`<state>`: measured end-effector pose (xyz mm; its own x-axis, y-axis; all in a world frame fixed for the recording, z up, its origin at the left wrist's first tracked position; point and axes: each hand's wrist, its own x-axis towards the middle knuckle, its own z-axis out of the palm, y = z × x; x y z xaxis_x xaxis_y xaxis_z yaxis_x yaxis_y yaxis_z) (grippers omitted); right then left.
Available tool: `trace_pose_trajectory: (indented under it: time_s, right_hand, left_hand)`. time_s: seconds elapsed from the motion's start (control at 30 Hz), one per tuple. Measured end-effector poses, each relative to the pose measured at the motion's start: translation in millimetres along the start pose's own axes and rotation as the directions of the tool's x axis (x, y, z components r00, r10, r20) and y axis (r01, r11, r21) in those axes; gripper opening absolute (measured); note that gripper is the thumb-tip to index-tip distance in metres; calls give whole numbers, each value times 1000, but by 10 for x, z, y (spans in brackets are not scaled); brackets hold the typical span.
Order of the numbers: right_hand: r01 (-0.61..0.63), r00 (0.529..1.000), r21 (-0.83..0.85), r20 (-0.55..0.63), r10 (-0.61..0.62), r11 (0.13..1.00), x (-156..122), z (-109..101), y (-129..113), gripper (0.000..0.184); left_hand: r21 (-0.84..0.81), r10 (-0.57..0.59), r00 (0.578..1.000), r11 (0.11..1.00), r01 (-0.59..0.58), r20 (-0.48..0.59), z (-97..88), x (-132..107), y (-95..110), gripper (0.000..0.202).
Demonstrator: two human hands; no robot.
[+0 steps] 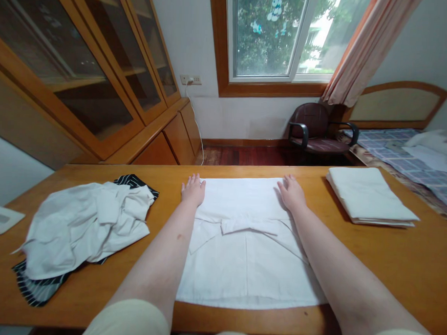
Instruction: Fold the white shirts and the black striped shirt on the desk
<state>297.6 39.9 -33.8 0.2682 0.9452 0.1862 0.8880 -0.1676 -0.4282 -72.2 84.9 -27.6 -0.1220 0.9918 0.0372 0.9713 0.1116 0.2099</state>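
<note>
A white garment (238, 265) lies spread on the wooden table in front of me, its far part forming a straight-edged rectangle. Across its middle runs a belt-like strip (247, 224) of the same white cloth. My left hand (194, 190) rests at the far left corner, fingers stretched out and partly on the cloth. At the far right corner lies my right hand (291, 192), palm down with its fingers apart, touching the edge. Neither hand grips anything that I can see.
A crumpled white garment (85, 226) lies at the left over black striped cloth (39, 285). Folded white cloth (371, 194) is stacked at the right on the table (396, 271). Beyond stand a glass-door cabinet (112, 85), a brown chair (316, 127) and a bed (389, 144).
</note>
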Motion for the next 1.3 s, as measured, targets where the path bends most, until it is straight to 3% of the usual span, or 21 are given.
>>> trace_pose_trajectory:
  time_s: [0.07,0.17,0.37,0.63,0.9,1.1,1.2,1.3]
  right_hand:
    - [-108,990,124,-80,118,986,72,-23,108,58]
    - [-194,975,215,-67,212,957,176,-66,227,54]
    - [-229,971,153,-41,237,961,336,-107,202,41]
    - [-263,959,20,-102,264,965,471,-36,124,48]
    - [-242,967,-52,-99,236,969,478,-50,104,52]
    - [-220,973,174,-32,228,960,457,-55,122,34]
    - [-200,974,304,-43,223,932,421,-116,85,33]
    - [-88,988,441,-72,133,893,320,-256,-6,39]
  left_hand:
    - [-21,-53,998,998,52,-37,-1,23,-17,64]
    - [-55,-90,994,995,86,-68,-14,65,-50,58]
    - [-121,-85,987,990,69,-135,-76,116,-62,42]
    - [-210,-188,975,965,159,-123,-77,174,-46,32]
    - [-152,-72,988,987,51,-137,-46,194,-85,33]
    - [-221,-133,984,970,105,-118,-38,210,-83,31]
    - [-384,-164,981,917,112,-104,-66,191,-78,28]
    - [-520,-190,974,848,101,-122,-179,134,-72,25]
